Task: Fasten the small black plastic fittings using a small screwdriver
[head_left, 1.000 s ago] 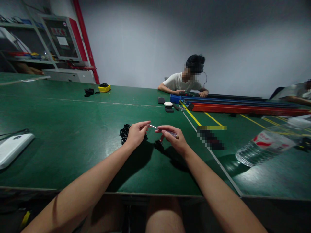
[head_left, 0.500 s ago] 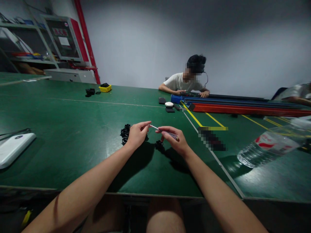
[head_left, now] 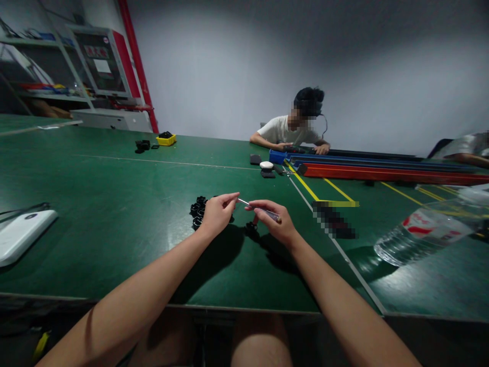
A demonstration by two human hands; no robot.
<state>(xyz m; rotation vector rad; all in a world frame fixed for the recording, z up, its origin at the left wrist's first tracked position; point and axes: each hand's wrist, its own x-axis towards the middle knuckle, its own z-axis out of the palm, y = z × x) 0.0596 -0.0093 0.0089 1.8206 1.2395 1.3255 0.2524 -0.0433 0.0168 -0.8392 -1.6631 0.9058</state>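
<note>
A slim screwdriver (head_left: pixel 272 215) with a thin metal shaft lies in my right hand (head_left: pixel 281 227), the fingers closed round its handle. The shaft points left, to the fingertips of my left hand (head_left: pixel 218 213), which are pinched together. Whether they grip the screwdriver's tip or a tiny piece there, I cannot make out. Partly behind my left hand sits a cluster of small black ring-shaped parts (head_left: pixel 197 211) on the green table (head_left: pixel 126 214). A separate black part (head_left: pixel 251 229) rests below the screwdriver, close to my right hand's fingers.
To the right lies a clear plastic bottle (head_left: pixel 414 232); a white device (head_left: pixel 28 235) is at the far left. Long red rails (head_left: pixel 382 173) stretch across the back right. Behind them a person in a white shirt (head_left: pixel 280 130) leans on the table. A yellow bin (head_left: pixel 166 139) stands farther back.
Both hands and the screwdriver keep almost the same pose. The whole view has shifted by only a few pixels.
</note>
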